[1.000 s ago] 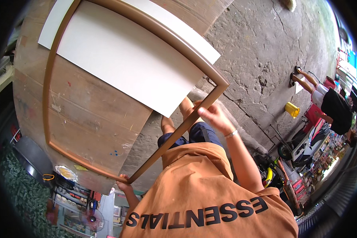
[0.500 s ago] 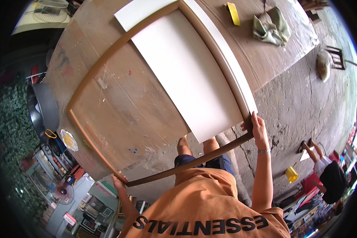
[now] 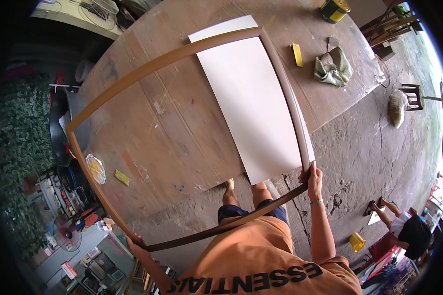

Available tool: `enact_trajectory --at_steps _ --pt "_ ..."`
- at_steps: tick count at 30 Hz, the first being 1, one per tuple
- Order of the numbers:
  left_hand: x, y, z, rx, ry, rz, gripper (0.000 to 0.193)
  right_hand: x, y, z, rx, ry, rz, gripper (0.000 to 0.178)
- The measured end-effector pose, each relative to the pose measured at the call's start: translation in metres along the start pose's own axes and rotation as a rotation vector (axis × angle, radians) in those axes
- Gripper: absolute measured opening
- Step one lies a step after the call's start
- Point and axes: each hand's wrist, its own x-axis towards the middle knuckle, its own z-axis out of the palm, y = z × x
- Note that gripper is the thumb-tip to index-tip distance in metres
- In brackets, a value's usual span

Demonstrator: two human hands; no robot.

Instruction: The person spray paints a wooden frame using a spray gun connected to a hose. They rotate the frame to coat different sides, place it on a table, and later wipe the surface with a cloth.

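The tabletop (image 3: 177, 142) now shows much further toward its far end than a second ago, as the view has swung. The large brown frame (image 3: 197, 46) is above it, its near bar past the table edge and in front of the person's body; whether the far bar touches down cannot be told. Within its outline the white board (image 3: 251, 103) lies at the right, and the strip of board showing outside the right bar has thinned to a sliver, so frame and board look closer to lined up on that side, though the far end juts beyond the far bar. The right hand (image 3: 314, 182) has gone from partway along the near bar to the near right corner, clamped there; the left hand (image 3: 136, 244) is closed on the near left corner, its fingers partly hidden. Around them, another person (image 3: 413, 233) is well apart at the right, and a dark basin (image 3: 64, 123) sits by the left edge. A crumpled cloth (image 3: 333, 66), a can (image 3: 335, 10) and a yellow strip (image 3: 297, 55) lie clear of the frame, but a foil plate (image 3: 95, 168) and a small yellowish pad (image 3: 122, 177) show inside its left bar, possibly in the way.
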Motion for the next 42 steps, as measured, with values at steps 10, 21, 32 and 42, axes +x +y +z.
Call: enact_trajectory --at_steps 10,21,32,42 --pt "0.025 0.033 -0.015 -0.147 -0.051 0.249 0.043 -0.050 0.009 0.013 0.109 0.012 -0.128 0.054" --pt "0.023 0.092 -0.026 -0.217 -0.056 0.410 0.045 -0.088 -0.002 0.027 0.178 0.142 -0.310 0.055" --pt "-0.055 0.130 -0.034 -0.138 -0.331 0.574 0.047 -0.102 0.082 -0.026 0.494 0.392 -0.166 0.062" --pt "-0.234 0.142 0.016 0.024 -0.522 0.789 0.044 -0.101 0.172 -0.180 0.648 0.540 -0.018 0.060"
